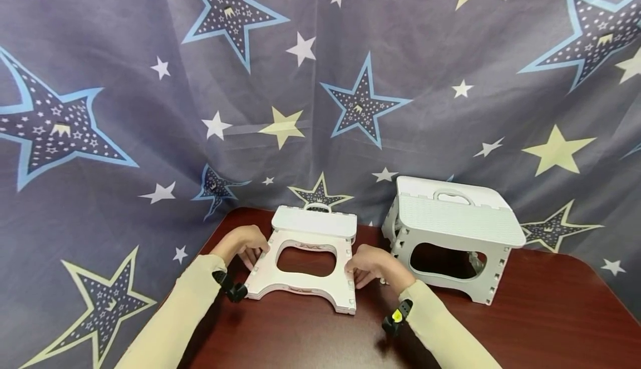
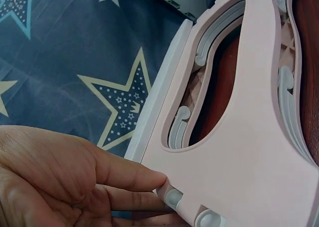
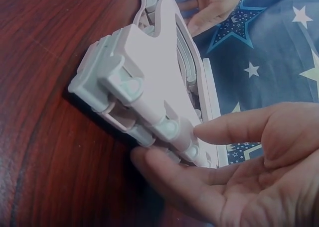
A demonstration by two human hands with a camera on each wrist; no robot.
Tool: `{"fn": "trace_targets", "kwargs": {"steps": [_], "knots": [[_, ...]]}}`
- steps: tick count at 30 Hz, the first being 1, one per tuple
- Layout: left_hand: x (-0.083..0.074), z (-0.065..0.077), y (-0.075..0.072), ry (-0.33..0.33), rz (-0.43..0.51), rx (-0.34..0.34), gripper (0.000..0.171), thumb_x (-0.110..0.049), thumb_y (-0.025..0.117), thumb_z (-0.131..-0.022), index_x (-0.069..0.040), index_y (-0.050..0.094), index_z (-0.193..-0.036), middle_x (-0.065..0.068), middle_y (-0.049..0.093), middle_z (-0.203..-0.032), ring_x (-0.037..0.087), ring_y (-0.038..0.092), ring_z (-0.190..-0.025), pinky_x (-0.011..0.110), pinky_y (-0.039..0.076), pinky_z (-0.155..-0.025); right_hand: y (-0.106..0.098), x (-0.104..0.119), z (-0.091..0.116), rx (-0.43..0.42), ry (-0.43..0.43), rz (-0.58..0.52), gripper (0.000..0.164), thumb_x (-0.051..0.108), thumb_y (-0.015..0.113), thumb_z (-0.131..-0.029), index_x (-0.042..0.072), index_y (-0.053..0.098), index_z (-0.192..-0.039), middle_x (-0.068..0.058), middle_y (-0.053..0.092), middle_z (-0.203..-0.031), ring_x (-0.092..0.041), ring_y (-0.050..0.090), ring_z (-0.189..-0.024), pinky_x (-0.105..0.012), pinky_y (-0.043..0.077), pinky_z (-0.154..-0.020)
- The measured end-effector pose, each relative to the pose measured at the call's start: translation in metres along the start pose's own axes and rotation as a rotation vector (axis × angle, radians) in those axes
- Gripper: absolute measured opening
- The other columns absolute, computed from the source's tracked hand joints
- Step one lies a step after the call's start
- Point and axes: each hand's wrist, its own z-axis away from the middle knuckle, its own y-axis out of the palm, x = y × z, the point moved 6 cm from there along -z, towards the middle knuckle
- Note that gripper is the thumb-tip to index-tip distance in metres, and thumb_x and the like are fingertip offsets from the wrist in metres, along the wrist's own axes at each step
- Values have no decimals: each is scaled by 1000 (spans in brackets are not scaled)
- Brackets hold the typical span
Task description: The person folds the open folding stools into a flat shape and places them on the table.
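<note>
Lengthwise, the folded stool (image 1: 295, 279) points at the curtain (image 1: 240, 90), part-closed fingers (image 2: 134, 200) pinching both sides.

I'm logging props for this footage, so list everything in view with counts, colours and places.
folded stool: 1, pale pink and white, between the hands
opened stool: 1, white, standing on the table's right side
table: 1, reddish-brown, beneath the stools
star-patterned cloth: 1, grey-purple, behind the table
wrist devices: 2, black, one per wrist
sleeves: 2, cream, on the forearms
left hand: 1, bare, holding the folded stool's left edge
right hand: 1, bare, holding its right edge
</note>
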Motion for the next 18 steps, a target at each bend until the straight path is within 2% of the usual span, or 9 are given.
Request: {"fn": "trace_targets", "kwargs": {"steps": [10,18], "knots": [[-1,-2,-1,-14,-9,5,19,-6,60,-92,11,61,-101,23,65,-86,31,73,-69,40,65,-67,0,-3,-4,6,20,-5,10,5,59,-95,-2,57,-88,-17,60,-77,-26,63,-67,-41,64,-73],[0,-2,-4,-35,-18,19,19,-6,61,-95,11,61,-102,21,64,-87,27,70,-66,39,65,-68,2,2,-4,-21,15,26,9,4,61,-94,-2,56,-89,-17,61,-77,-27,64,-66,-41,64,-71]]}}
